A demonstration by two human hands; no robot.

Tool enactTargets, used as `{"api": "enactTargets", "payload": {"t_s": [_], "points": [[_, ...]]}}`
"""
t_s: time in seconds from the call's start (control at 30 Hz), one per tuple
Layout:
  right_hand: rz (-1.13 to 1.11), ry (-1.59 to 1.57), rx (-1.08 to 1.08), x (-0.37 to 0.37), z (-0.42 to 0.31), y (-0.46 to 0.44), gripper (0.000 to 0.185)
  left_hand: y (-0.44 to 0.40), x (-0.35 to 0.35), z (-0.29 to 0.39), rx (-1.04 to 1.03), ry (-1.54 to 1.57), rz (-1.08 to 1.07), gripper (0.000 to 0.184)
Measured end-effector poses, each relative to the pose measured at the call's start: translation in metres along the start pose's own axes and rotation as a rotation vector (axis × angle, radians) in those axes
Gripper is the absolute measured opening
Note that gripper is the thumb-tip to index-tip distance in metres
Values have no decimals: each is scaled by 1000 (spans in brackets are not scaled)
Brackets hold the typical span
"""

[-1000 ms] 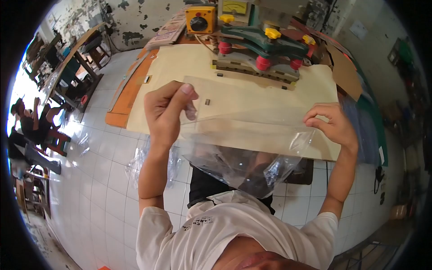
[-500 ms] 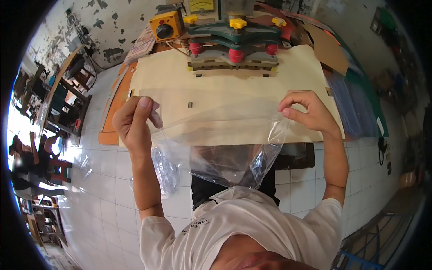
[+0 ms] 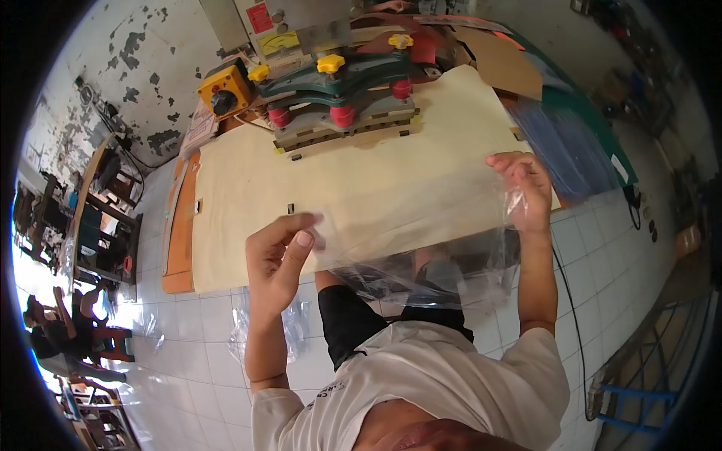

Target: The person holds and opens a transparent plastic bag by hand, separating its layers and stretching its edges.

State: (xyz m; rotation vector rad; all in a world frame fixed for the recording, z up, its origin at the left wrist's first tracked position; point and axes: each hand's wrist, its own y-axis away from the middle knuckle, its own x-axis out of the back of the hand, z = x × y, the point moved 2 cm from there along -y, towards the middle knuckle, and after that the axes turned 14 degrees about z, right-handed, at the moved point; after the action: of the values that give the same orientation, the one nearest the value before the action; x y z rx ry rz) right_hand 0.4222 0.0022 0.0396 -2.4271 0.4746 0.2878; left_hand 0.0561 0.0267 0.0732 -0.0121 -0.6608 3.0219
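Note:
A clear plastic sheet (image 3: 451, 289) hangs between my two hands, over the table's front edge and above my lap. My left hand (image 3: 280, 255) pinches its left end between thumb and fingers. At the other end, my right hand (image 3: 524, 192) is curled with the film gathered at its fingers and palm. The film is wrinkled and sags along its lower side. Beyond my hands stands a green press head (image 3: 342, 86) with yellow knobs and red spacers, above the cream-covered tabletop (image 3: 241, 233).
A yellow control box (image 3: 224, 90) with a black knob sits left of the press. Blue-tinted clear sheets (image 3: 568, 154) and brown cardboard (image 3: 500, 64) lie at the right. More crumpled plastic (image 3: 259, 331) is on the tiled floor. Far left, a person (image 3: 56, 323) is near a red stool.
My view has turned, so the press appears farther left. My left hand has come inward, nearer my right hand, and the film between them is slacker. My right hand's fingers have shifted on the film.

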Motion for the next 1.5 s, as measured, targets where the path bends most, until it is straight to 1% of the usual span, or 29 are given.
{"api": "enactTargets", "payload": {"t_s": [0.03, 0.07, 0.13, 0.17, 0.23, 0.27, 0.3, 0.37, 0.4, 0.43, 0.5, 0.63, 0.7, 0.83, 0.9, 0.93, 1.0, 1.03, 1.07, 1.1, 1.13, 1.2, 1.23, 1.27, 1.3, 1.37, 1.4, 1.43, 1.5], "points": [[7, 1, 3, 10, -3, 0, 18, -1, -5, 2, -76, -13, 36, 22], [53, -16, 16, 22, -6, -1, 19, 1, -9, 10, -246, -70, 97, 25], [133, -36, 61, 45, -17, -3, 20, 16, -15, 39, -488, -64, 172, 28], [139, -38, 66, 55, -24, -3, 20, 32, -18, 41, -450, 278, 88, 30], [257, -91, 100, 74, -37, -3, 18, 39, -24, 53, -489, 697, -216, 29], [252, -94, 91, 84, -39, -2, 18, 43, -27, 59, -472, 886, -391, 30], [280, -117, 108, 94, -40, -2, 18, 41, -28, 65, -470, 880, -380, 30], [299, -145, 116, 105, -39, -1, 18, 46, -39, 73, -522, 800, -631, 31], [299, -155, 104, 107, -38, 0, 18, 50, -42, 73, -503, 805, -592, 24], [301, -163, 93, 108, -35, 2, 18, 50, -41, 71, -504, 801, -586, 24], [307, -150, 75, 107, -29, 4, 18, 51, -38, 67, -504, 838, -669, 18], [320, -94, 59, 87, -20, 4, 16, 52, -36, 66, -543, 897, -629, 20], [293, -112, 43, 74, -13, 3, 16, 51, -33, 68, -570, 827, -786, 25], [202, -121, 30, 47, 2, -2, 16, 55, -31, 72, -635, 782, -689, 27], [164, -136, 19, 31, 8, -4, 16, 58, -28, 72, -653, 842, -580, 24], [133, -146, 10, 23, 11, -5, 16, 58, -27, 72, -658, 834, -573, 24], [92, -167, 0, 9, 21, -7, 16, 58, -26, 72, -655, 795, -667, 20], [60, -179, -9, 2, 25, -7, 16, 54, -24, 71, -656, 791, -660, 20], [67, -195, -38, -4, 30, -6, 17, 46, -18, 68, -720, 687, -584, 10], [60, -195, -39, -10, 34, -6, 17, 42, -12, 64, -781, 584, -505, 6], [52, -183, -70, -15, 39, -7, 18, 41, -4, 52, -661, 404, -104, 7], [59, -186, -135, -26, 48, -10, 18, 16, 22, 20, -524, 332, 247, 16], [53, -183, -140, -30, 51, -13, 18, -6, 33, 5, -474, 205, 440, 24], [81, -163, -203, -33, 56, -16, 18, -30, 50, -18, -435, 218, 407, 34], [108, -143, -265, -35, 62, -20, 17, -47, 56, -31, -291, 89, 388, 45], [108, -146, -323, -38, 78, -31, 17, -78, 64, -62, 6, 163, 109, 65], [116, -148, -375, -38, 86, -35, 17, -87, 61, -71, 87, 107, 19, 74], [107, -146, -375, -36, 95, -39, 17, -95, 58, -83, 134, 118, -76, 79], [112, -33, -477, -34, 112, -44, 18, -105, 49, -103, 213, 96, -243, 86]]}}
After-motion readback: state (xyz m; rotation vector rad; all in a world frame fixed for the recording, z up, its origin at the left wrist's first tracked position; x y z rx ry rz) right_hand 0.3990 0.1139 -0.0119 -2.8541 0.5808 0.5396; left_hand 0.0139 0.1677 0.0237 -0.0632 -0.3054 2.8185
